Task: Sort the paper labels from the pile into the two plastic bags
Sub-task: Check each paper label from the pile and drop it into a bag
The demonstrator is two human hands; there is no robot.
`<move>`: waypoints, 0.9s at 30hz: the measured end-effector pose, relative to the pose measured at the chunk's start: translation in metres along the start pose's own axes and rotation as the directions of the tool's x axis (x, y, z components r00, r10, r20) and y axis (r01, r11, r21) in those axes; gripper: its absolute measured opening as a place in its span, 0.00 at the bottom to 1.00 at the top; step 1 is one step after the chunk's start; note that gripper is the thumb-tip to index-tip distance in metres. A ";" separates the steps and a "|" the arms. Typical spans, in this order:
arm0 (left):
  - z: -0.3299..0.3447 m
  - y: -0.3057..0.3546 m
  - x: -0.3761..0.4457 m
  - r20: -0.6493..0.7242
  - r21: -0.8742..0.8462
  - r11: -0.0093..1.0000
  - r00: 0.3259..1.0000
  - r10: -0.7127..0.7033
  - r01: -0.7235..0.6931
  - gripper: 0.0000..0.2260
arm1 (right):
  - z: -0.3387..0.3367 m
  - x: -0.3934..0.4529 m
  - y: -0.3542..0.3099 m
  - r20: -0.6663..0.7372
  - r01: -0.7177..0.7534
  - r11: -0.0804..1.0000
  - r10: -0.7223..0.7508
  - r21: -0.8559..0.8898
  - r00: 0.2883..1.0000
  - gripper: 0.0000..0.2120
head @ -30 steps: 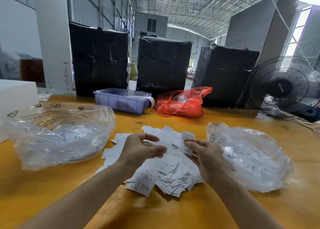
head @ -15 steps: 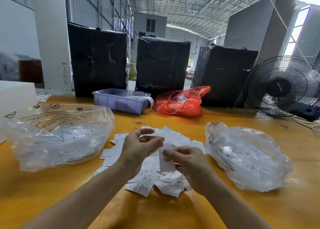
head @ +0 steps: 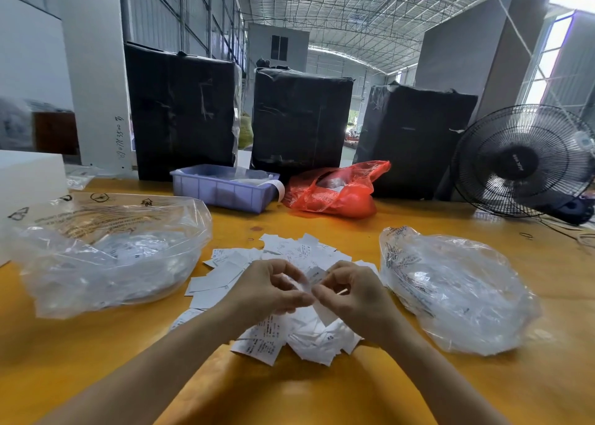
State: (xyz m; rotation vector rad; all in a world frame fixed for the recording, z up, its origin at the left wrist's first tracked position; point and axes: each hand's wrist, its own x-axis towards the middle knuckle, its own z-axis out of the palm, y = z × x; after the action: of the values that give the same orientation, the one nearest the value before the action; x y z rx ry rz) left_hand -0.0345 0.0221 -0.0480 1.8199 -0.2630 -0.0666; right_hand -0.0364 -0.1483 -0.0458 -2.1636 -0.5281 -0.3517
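Both hands met over the pile (head: 283, 295) of labels, which lay in the middle of the table (head: 322, 392) toward its near edge. The left hand (head: 267, 291) had its fingers curled, thumb and fingertips pinched on a label (head: 317, 291); the right hand (head: 357, 295) pinched the same slip from the other side, probably to peel it from another or turn it so the size print could be read. Motion blur hid whether one slip or two sat between the fingers.

The left bag (head: 106, 250) lay near the table's left edge and the right bag (head: 457, 289) toward its right edge, mouths open and each flanking the pile, likely so either hand could drop a label without reaching across. Both already held labels, though crinkled plastic made their print unreadable. One slip at the pile's near side showed "XS"; the rest was too small to read. Much of the pile lay hidden under the hands.
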 end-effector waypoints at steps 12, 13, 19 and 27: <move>0.000 0.001 0.002 -0.130 -0.186 0.973 0.978 -0.165 0.140 0.04 | -0.018 0.005 0.001 -0.213 -0.127 0.751 0.339 0.648 0.916 0.18; 0.001 0.000 0.003 -0.131 -0.178 0.974 0.977 -0.167 0.142 0.04 | -0.018 0.006 0.000 -0.152 -0.149 0.637 0.393 0.757 0.907 0.13; 0.006 0.000 0.005 -0.106 -0.135 0.982 0.983 -0.150 0.135 0.03 | -0.015 0.005 -0.002 -0.123 -0.174 0.606 0.416 0.776 0.901 0.04; 0.007 0.001 0.003 -0.069 -0.120 0.986 0.990 -0.125 0.117 0.04 | -0.009 0.001 -0.006 -0.112 -0.122 0.733 0.261 0.669 0.959 0.04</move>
State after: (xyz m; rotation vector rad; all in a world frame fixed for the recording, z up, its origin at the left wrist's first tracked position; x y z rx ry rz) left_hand -0.0328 0.0144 -0.0485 1.7177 -0.0923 -0.0956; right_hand -0.0390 -0.1525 -0.0357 -1.4497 -0.2475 -0.2156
